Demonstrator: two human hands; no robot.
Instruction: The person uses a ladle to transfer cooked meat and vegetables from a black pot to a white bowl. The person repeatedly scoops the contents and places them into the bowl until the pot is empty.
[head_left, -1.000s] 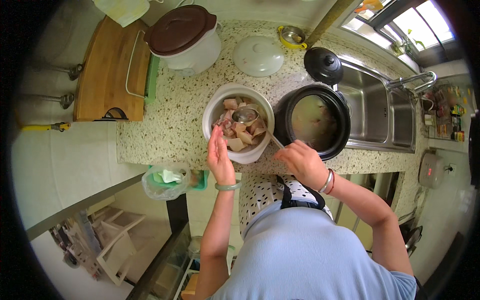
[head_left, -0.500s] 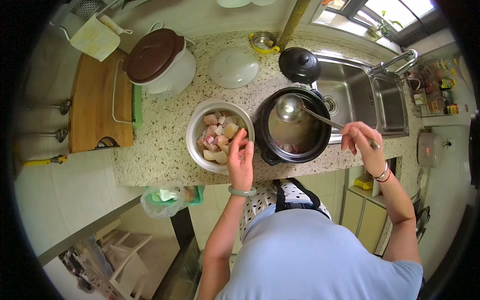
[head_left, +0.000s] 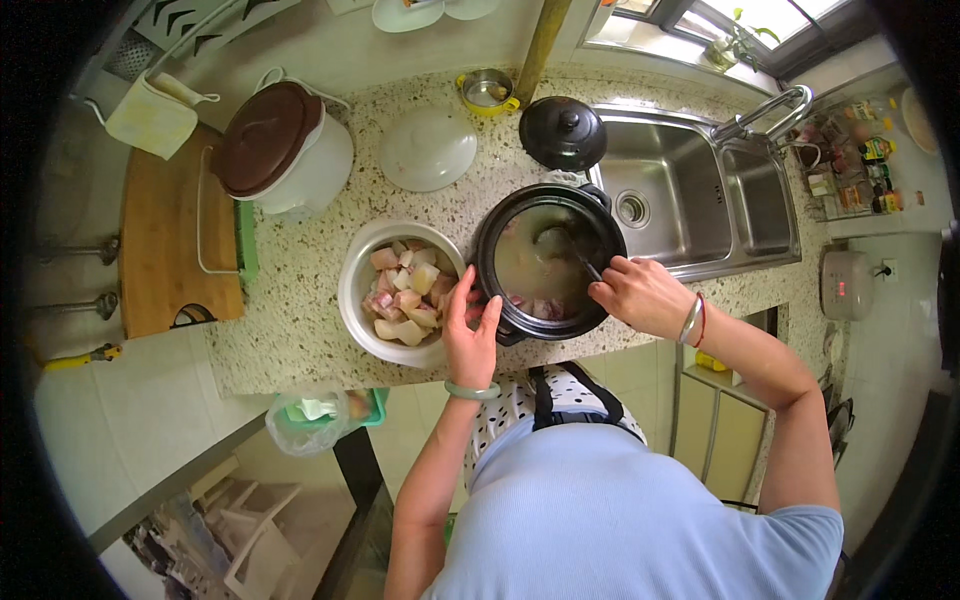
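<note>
My right hand [head_left: 640, 295] grips the handle of a metal ladle [head_left: 553, 240], whose bowl dips into cloudy broth in a black clay pot [head_left: 487, 260]. Chunks of meat [head_left: 545, 308] show near the pot's front side. Between the pot and a white bowl [head_left: 352, 310], my left hand [head_left: 471, 335] is held with fingers apart and nothing in them. It overlaps the bowl's right rim; whether it touches is unclear. Pale and pink cut pieces [head_left: 408, 290] fill much of that bowl.
Behind stand a white lid [head_left: 428, 150], a black pot lid [head_left: 563, 135], a small yellow-handled pot [head_left: 487, 90] and a white pot with a brown lid [head_left: 300, 160]. A steel sink [head_left: 670, 180] lies right. A wooden board [head_left: 170, 250] leans left; a bagged bin [head_left: 310, 420] hangs below the counter edge.
The ladle has gone from above the pot down into the broth as my right hand moved left and lower. My left hand has spread its fingers. The whole view has shifted slightly.
</note>
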